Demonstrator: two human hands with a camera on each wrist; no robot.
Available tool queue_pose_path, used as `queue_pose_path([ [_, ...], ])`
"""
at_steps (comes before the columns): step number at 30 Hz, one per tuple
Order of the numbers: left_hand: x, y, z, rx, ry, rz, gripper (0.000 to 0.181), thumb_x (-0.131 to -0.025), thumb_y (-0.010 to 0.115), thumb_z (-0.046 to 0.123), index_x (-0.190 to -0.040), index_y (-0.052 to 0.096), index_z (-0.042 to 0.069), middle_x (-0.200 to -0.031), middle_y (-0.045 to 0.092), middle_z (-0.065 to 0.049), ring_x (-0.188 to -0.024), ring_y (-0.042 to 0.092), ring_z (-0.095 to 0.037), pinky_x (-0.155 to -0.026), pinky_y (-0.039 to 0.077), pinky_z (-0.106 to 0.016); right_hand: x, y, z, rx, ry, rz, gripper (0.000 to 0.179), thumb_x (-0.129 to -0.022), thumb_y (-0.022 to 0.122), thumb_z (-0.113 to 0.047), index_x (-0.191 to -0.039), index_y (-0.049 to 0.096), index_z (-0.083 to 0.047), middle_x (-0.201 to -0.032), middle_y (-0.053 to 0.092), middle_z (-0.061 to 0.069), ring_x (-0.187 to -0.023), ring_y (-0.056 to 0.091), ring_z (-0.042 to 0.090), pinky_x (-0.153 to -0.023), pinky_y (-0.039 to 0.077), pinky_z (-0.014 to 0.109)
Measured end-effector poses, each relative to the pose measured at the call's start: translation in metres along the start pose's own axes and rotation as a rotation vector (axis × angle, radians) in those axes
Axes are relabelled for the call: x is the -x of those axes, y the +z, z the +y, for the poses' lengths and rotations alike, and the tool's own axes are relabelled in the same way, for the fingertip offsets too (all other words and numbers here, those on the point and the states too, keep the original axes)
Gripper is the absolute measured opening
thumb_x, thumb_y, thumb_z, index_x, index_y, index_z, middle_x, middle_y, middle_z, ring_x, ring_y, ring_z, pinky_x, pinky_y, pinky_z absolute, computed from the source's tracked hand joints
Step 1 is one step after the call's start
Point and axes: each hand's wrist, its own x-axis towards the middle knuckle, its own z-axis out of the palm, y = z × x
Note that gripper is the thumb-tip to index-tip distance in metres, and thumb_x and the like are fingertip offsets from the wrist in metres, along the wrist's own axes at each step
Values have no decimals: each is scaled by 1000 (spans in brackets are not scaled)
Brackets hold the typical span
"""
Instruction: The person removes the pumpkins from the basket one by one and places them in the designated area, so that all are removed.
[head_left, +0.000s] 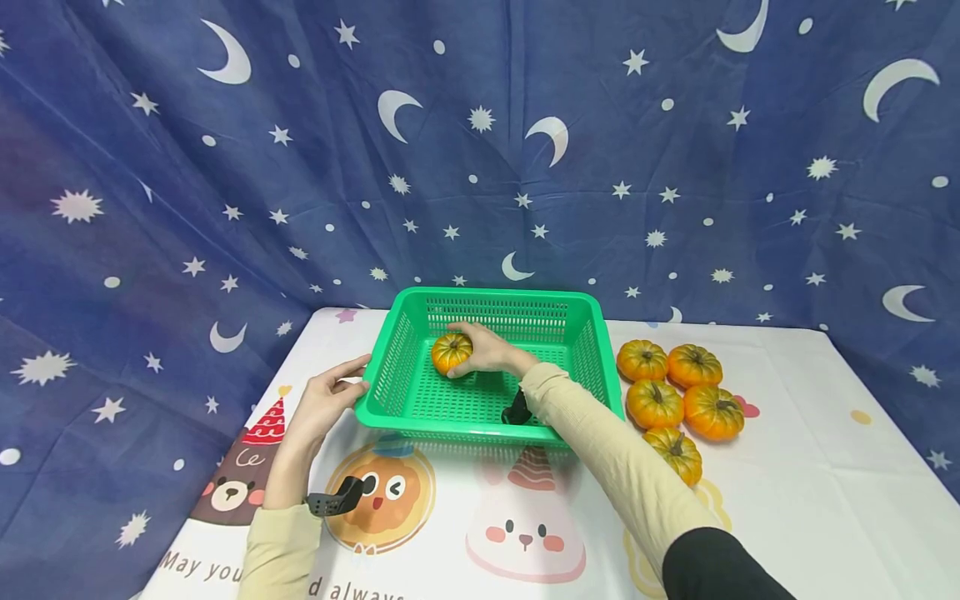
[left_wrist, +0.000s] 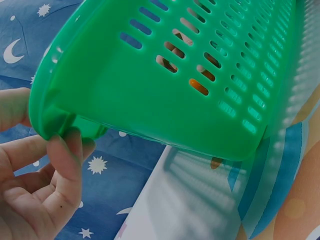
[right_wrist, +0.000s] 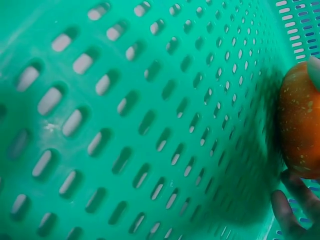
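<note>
A green perforated plastic basket (head_left: 450, 428) stands on the table. Inside it, towards the left, my right hand (head_left: 491, 350) holds a small orange pumpkin (head_left: 450, 358) between thumb and fingers. The right wrist view has this pumpkin (right_wrist: 300, 120) at its right edge, close over the slotted bottom, with fingertips on it. My left hand (head_left: 318, 406) is at the basket's left side. In the left wrist view its thumb and fingers (left_wrist: 65, 165) pinch the rim at a corner. Orange shows through the slots of the basket wall (left_wrist: 115, 95).
Several more small pumpkins (head_left: 655, 405) sit grouped on the table just right of the basket. A white tablecloth (head_left: 810, 467) with cartoon prints covers the table. Behind and to the left hangs a blue curtain (head_left: 480, 217) with moons and stars.
</note>
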Motion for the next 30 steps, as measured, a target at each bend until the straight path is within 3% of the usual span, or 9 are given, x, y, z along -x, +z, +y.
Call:
queue_pose_path([
  [14, 0, 1, 1, 18, -8, 2, 49, -91, 57, 6, -139, 50, 4, -127, 55, -25, -71, 58, 3, -69, 48, -19, 3, -7, -2, 70, -48, 24, 83, -75, 82, -28, -145, 41, -11, -140, 50, 9, -126, 49, 27, -103, 44, 42],
  [30, -1, 1, 0, -1, 2, 4, 49, -91, 57, 7, -139, 50, 5, -123, 57, -25, -67, 58, 2, -70, 47, -20, 29, -45, -15, 93, -53, 29, 82, -75, 81, -31, -145, 41, -12, -133, 51, 12, -117, 51, 27, -96, 48, 40],
])
